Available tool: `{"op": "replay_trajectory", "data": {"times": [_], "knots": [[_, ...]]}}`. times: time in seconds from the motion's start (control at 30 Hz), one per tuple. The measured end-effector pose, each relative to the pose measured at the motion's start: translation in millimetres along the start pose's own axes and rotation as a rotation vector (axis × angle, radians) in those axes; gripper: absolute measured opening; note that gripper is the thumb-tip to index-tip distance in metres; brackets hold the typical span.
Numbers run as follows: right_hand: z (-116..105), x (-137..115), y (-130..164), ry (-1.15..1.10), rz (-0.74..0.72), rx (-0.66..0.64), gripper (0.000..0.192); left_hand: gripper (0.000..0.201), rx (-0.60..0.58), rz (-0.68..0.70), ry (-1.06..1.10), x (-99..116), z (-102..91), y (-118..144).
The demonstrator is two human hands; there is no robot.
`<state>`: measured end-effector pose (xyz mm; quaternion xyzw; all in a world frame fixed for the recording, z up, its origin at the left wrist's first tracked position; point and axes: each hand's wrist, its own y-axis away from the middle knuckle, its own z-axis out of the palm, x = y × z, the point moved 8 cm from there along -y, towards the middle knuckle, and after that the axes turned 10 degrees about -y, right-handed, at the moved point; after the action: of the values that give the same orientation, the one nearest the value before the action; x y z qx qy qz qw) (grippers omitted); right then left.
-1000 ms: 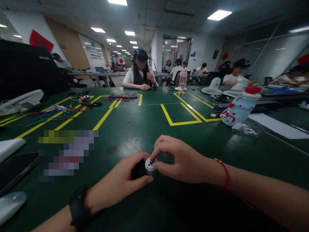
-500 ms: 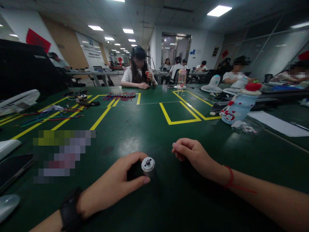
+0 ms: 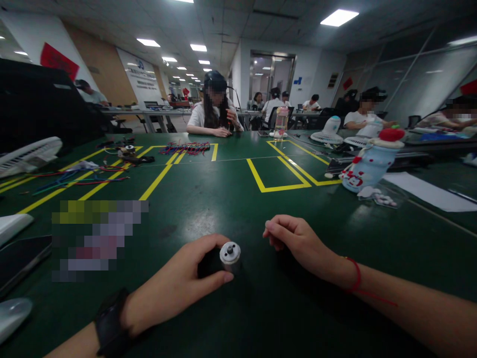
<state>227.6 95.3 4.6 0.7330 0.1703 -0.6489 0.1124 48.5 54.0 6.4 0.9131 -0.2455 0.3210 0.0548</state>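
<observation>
My left hand, with a black watch on its wrist, grips a small silver cylindrical motor that stands upright on the green table. Thumb and fingers wrap its dark body, and its white end cap faces up. My right hand rests on the table just right of the motor, apart from it. Its fingers are curled in, and a red string circles the wrist. Whether anything lies inside those fingers is hidden.
Yellow tape lines mark boxes on the table. Coloured wires and small parts lie at left, a white fan further left. A blue and white bottle and paper are at right. Other people sit at the far edge.
My right hand has left the top of the motor and drawn back to the right, closing its fingers. My left hand still holds the motor in the same spot.
</observation>
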Motion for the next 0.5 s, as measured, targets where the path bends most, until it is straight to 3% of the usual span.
{"op": "replay_trajectory", "data": {"times": [0.2,0.37,0.5], "knots": [[26,-11,7,0.418,-0.139,-0.233,0.019,0.032,-0.005,0.006,0.002,-1,1.5,0],[24,-15,0,0.317,-0.153,-0.103,0.021,0.033,0.007,0.015,0.007,-1,1.3,-3],[41,-33,-7,0.261,-0.227,-0.163,0.025,0.031,-0.002,0.023,0.029,0,2.9,-3]]}}
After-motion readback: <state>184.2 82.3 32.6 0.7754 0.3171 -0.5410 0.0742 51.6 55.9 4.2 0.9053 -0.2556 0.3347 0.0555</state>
